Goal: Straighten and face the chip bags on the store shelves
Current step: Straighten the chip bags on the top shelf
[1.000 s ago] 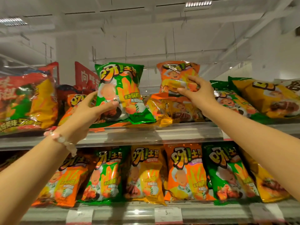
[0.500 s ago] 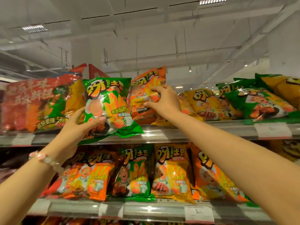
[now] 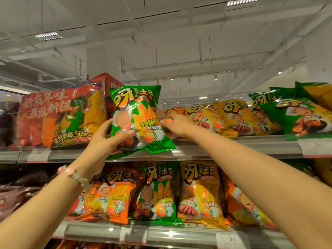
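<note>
The upper shelf [image 3: 233, 146] runs across the middle of the view, the lower shelf [image 3: 179, 232] below it. At the left end of the upper shelf stands a big red multipack [image 3: 59, 115], leaning back. Toward the right end lie green bags [image 3: 294, 115] on their backs, with yellow bags [image 3: 231, 117] just left of them, also tilted back. On the lower shelf a row stands upright and facing out: an orange bag [image 3: 115, 196], a green one [image 3: 158, 196] and a yellow one [image 3: 201, 194], side by side and touching.

The green chip bag [image 3: 138, 115] stands upright at the front edge of the upper shelf, just right of the multipack, its bottom seam overhanging the edge. The left hand [image 3: 106, 142] grips its lower left side, thumb across the front and the other fingers curled behind. The right hand [image 3: 176, 124] reaches just behind the bag's right edge onto a low orange bag [image 3: 170, 112]; its fingers are bent down on that bag, though whether they pinch it cannot be told. A bead bracelet [image 3: 75, 174] sits on the left wrist.
</note>
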